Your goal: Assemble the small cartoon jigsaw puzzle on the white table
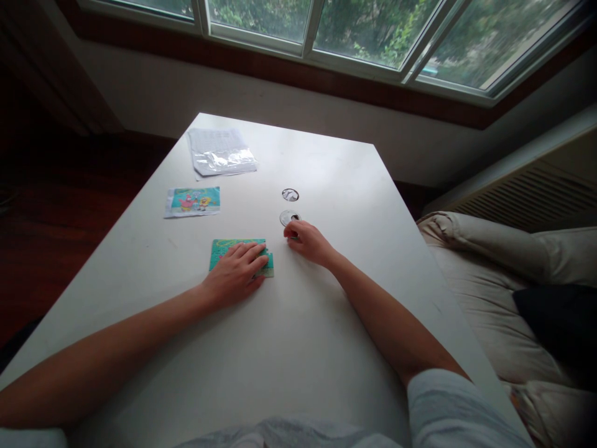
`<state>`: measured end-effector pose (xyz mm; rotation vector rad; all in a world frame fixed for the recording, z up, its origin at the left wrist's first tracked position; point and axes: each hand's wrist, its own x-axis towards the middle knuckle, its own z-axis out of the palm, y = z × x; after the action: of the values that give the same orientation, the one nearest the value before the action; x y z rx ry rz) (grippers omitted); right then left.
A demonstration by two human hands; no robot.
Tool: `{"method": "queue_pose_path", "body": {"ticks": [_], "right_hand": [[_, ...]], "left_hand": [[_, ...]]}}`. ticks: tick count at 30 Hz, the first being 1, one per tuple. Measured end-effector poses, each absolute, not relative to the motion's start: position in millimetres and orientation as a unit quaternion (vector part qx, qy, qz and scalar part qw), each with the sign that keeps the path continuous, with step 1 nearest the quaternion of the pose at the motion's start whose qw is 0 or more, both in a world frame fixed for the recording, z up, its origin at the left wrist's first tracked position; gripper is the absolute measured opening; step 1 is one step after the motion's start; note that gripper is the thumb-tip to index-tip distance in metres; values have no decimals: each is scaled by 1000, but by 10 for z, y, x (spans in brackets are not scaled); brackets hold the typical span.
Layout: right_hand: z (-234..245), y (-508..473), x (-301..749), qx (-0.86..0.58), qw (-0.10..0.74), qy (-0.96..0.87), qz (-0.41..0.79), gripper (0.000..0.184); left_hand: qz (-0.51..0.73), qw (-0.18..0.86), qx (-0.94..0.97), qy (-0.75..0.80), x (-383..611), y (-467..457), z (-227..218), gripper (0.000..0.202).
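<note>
My left hand [237,269] lies with fingers spread over a green jigsaw puzzle [219,250] on the white table. A notch shows at the puzzle's upper right corner; much of its picture is under the hand. To the right, my right hand [305,239] has its fingers pinched together low over the table. Whatever sits between those fingertips is too small and covered to tell. Just beyond them is a round grey-and-white disc [285,216], partly hidden by the fingers. Farther back lies a second round disc [290,195] with a dark rim.
A printed cartoon picture sheet [196,201] lies at the left of the white table [326,348]. Behind it are papers with a clear plastic sleeve [221,152]. A beige sofa [476,286] stands along the right side, and a window [354,31] is beyond the far edge.
</note>
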<state>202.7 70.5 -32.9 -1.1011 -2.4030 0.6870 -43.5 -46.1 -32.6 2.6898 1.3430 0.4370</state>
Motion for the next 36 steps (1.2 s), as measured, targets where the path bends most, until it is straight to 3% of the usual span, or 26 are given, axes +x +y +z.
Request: {"method": "queue_pose_path", "body": {"ticks": [3,7,13,19,23,28,36], "right_hand": [[-337,653,1955,-378,226,-840,317,10],[-360,569,1872,-378,259,-799,390,15],[-410,554,1835,-343,244,-726,543,24],[-489,591,1805,-360,277,-666,592,27],[-514,559,1775,-360,285,-667,586,27],[-460,494,1757,-379,285,-748,465,16],[-424,421,1713,-386,265,-800,375,14]], "left_hand": [[141,53,884,441,-434,-465,-308,31],[147,59,883,442,-432,-468,-297,31],[155,48,883,440,-429,-461,-331,32],[157,50,882,441,-430,-457,-342,31],[154,46,884,440,-432,-457,-341,31],[149,48,886,436,-430,-453,-334,33],[164,47,883,437,-424,-446,-347,31]]}}
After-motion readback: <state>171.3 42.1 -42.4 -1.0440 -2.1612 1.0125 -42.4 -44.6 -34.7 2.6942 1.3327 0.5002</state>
